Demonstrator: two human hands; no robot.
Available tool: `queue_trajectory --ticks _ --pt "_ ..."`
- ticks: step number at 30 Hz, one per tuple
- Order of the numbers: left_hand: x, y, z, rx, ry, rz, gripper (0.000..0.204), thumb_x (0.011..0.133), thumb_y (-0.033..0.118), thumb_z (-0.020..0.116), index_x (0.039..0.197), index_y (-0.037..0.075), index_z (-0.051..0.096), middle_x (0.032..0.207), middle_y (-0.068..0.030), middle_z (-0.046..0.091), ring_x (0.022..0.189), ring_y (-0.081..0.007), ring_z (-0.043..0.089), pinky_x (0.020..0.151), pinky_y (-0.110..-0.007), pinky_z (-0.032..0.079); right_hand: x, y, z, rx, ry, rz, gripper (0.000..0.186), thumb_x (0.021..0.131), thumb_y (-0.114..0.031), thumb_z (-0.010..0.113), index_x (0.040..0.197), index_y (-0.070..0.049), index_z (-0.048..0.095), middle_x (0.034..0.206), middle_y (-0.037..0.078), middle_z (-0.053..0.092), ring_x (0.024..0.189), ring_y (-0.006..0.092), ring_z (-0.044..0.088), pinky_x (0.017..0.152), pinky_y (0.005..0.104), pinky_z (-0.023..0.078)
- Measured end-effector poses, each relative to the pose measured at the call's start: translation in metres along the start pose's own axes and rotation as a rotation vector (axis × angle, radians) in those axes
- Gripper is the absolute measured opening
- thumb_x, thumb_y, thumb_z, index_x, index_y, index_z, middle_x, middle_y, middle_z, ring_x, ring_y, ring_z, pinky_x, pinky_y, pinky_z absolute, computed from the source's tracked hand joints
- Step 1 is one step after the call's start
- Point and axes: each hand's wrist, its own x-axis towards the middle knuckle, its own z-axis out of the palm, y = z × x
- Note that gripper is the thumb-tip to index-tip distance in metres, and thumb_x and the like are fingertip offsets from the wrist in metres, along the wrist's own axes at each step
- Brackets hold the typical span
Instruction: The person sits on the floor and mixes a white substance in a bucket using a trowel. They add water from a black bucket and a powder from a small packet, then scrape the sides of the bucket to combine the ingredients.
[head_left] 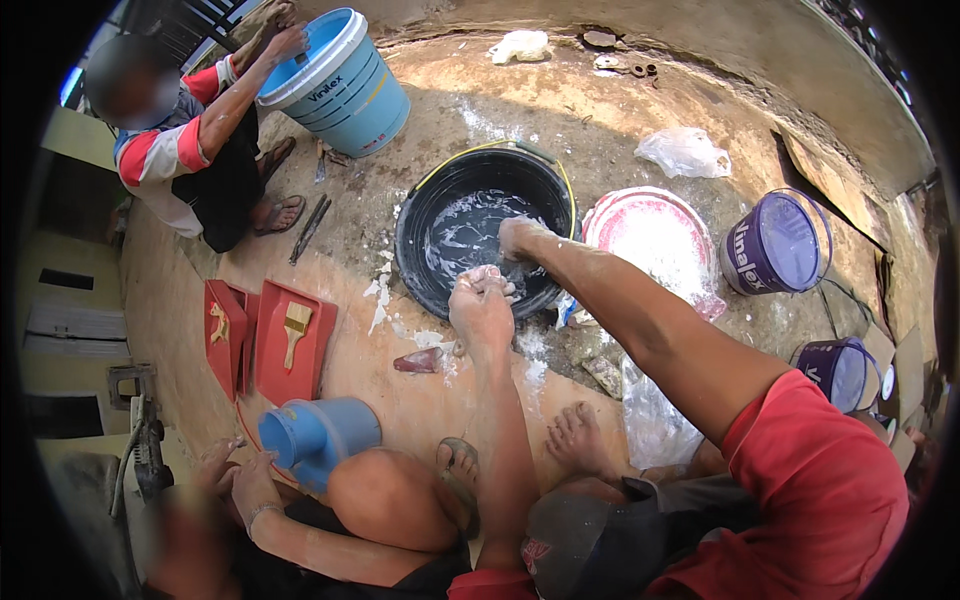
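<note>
A black bucket point(410, 240) with a yellowish handle stands in front of me, holding dark liquid streaked with white. My right hand point(519, 240) reaches down into it, and its fingers are largely hidden inside. At the bucket's near rim is my left hand point(483, 308), closed with curled fingers smeared white. Whatever it may hold does not show. Right of the bucket sits a round pink-rimmed tub point(607, 207) full of white powder. A dark red piece point(418, 361) lies on the splashed ground near my left wrist.
One person crouches at far left, hands at a large blue bucket point(365, 100); another sits at lower left beside a blue pail point(345, 425). A brush point(295, 333) lies in a red tray point(270, 370). Purple buckets point(775, 245) stand right, and plastic bags point(685, 152) lie about.
</note>
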Motion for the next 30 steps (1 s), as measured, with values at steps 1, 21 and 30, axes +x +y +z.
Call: queue_trajectory --ticks 1,21,30 --pt "0.033 -0.009 -0.011 0.223 0.078 0.083 0.024 0.099 0.018 0.065 0.107 -0.004 0.071 0.092 -0.0170 0.075 0.086 -0.0286 0.074 0.077 -0.038 0.059 -0.014 -0.022 0.002 0.090 0.064 0.022 0.033 0.081 -0.013 0.075 0.112 -0.005 0.079 0.122 0.020 0.074 0.114 0.0346 0.072 0.095 0.0448 0.060" --pt "0.208 -0.106 0.033 0.998 -0.179 -0.141 0.036 0.093 0.017 0.063 0.120 -0.004 0.073 0.131 -0.0268 0.068 0.125 -0.0405 0.065 0.105 -0.045 0.054 -0.008 -0.013 -0.015 0.023 -0.007 -0.046 0.035 0.079 -0.006 0.066 0.112 0.000 0.078 0.124 0.023 0.072 0.121 0.0360 0.069 0.102 0.0431 0.056" --pt "0.243 -0.151 0.054 1.027 -0.185 -0.187 0.038 0.097 0.025 0.059 0.118 -0.004 0.074 0.127 -0.0242 0.071 0.126 -0.0378 0.066 0.104 -0.043 0.054 0.005 0.008 -0.020 0.310 0.257 0.170 0.038 0.079 -0.029 0.075 0.109 -0.007 0.080 0.120 0.023 0.073 0.117 0.0347 0.071 0.099 0.0415 0.057"
